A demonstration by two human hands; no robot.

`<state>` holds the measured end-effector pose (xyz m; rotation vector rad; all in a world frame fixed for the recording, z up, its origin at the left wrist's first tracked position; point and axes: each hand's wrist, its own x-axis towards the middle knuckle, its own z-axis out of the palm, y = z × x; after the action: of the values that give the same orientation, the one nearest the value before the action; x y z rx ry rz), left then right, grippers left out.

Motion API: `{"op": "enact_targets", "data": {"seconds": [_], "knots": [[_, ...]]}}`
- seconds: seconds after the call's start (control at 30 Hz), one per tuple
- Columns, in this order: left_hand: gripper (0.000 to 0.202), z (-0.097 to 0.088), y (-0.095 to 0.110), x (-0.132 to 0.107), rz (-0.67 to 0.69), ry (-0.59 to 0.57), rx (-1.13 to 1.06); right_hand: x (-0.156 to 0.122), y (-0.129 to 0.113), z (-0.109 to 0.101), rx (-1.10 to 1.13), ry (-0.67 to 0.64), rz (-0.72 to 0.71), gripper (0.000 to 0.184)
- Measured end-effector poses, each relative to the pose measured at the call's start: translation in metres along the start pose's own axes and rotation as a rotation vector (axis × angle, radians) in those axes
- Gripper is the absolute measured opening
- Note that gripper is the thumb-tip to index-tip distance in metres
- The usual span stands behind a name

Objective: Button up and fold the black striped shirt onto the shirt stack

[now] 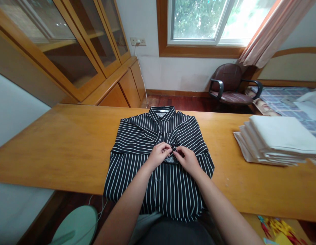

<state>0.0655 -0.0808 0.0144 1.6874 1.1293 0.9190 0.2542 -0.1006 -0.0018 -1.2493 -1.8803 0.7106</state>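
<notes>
A black shirt with white stripes [132,173] lies front up on the wooden table, its collar at the far edge and its hem hanging over the near edge. Both sleeves are folded inward across the chest. At the middle of the shirt, my left hand [159,154] pinches one side of a sleeve cuff [172,157]. My right hand [187,159] pinches the cuff's other side, the fingertips of both hands close together. The cuff is slightly lifted, and its button is too small to make out.
On the right of the wooden table [71,143] sits a stack of folded white cloth or bags [280,139]. Beyond the table stand a brown armchair [229,83] and a bed [282,98]. A green stool [73,224] is below at left, near glass-door cabinets [91,37].
</notes>
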Motion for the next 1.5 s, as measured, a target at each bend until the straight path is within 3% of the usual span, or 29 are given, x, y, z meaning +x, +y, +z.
{"op": "enact_targets", "data": {"seconds": [0.63,1.07,1.27,1.5], "knots": [[0.017,0.000,-0.007,0.001,-0.055,-0.078,-0.183,0.000,-0.002,0.000,-0.056,0.001,-0.019,0.003],[0.019,0.002,-0.005,-0.001,-0.050,-0.042,-0.122,0.000,-0.002,0.000,-0.026,0.031,0.018,0.007],[0.016,0.002,-0.003,-0.004,0.041,0.019,-0.045,0.000,-0.004,-0.002,0.016,0.056,0.041,0.015],[0.020,0.004,-0.009,-0.004,0.129,0.010,0.049,0.000,-0.005,-0.004,0.038,0.041,0.040,0.017]]}}
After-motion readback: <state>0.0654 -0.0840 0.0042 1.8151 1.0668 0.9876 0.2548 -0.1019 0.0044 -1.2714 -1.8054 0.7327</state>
